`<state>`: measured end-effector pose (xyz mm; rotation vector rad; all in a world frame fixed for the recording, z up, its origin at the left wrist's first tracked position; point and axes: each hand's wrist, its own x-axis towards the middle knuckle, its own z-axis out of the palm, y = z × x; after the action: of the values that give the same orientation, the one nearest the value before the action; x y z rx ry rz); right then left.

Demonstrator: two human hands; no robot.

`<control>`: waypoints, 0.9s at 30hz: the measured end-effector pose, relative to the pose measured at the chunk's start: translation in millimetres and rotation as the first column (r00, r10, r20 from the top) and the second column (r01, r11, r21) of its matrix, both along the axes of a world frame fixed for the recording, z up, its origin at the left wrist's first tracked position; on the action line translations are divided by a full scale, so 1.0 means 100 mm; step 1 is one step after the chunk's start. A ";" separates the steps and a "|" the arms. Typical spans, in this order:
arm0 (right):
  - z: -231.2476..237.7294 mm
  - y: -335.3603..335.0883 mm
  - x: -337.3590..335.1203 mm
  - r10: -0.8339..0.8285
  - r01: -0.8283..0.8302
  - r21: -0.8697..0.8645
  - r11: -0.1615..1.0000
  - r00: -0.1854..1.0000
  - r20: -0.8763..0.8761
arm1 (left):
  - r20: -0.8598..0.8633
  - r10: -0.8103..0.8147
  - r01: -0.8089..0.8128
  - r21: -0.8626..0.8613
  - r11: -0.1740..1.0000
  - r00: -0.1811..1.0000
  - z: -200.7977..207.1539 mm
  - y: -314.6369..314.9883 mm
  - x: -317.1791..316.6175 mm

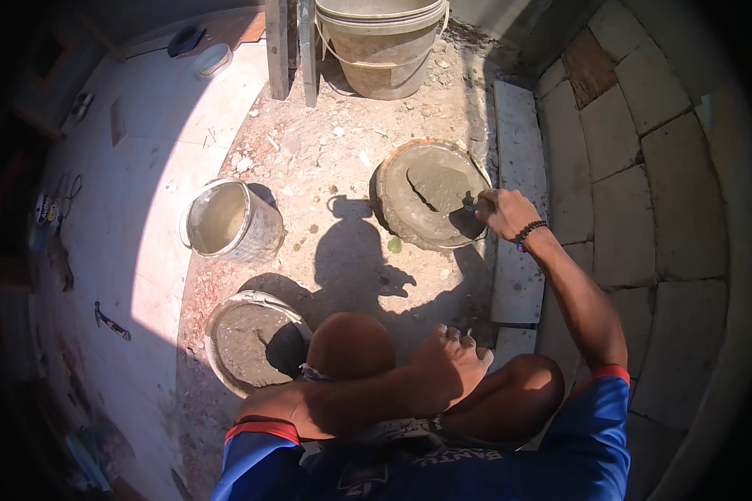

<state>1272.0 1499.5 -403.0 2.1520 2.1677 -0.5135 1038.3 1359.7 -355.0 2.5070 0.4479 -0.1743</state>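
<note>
My right hand point(506, 215), with a beaded bracelet at the wrist, reaches over the right rim of a round, mortar-crusted basin point(397, 215). Its fingers are closed on a small, mortar-smeared tool point(469, 204), whose kind I cannot make out. Wet grey mortar point(443, 177) fills the basin, with a dark curved gap cut through it. My left hand point(453, 367) lies over my right knee, fingers extended and apart, nothing seen in it. Left of my knees, a bucket of grey mortar point(251, 338) sits partly in shadow.
A pale bucket point(217, 219) stands left of the basin, and a larger bucket point(384, 58) beyond it beside upright posts point(307, 50). A pale slab point(518, 200) runs along the tiled wall point(614, 167) at right. A hammer point(112, 322) lies on the white floor at left.
</note>
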 end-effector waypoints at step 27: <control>-0.81 -0.35 0.30 -0.152 0.167 0.023 0.986 0.939 -0.309 | 0.005 0.031 -0.031 -0.081 0.996 1.000 0.09 -0.04 -0.21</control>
<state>1302.2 1464.8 -483.7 2.4320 2.1753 -0.8677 1017.2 1355.6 -346.5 2.4193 0.4673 -0.1690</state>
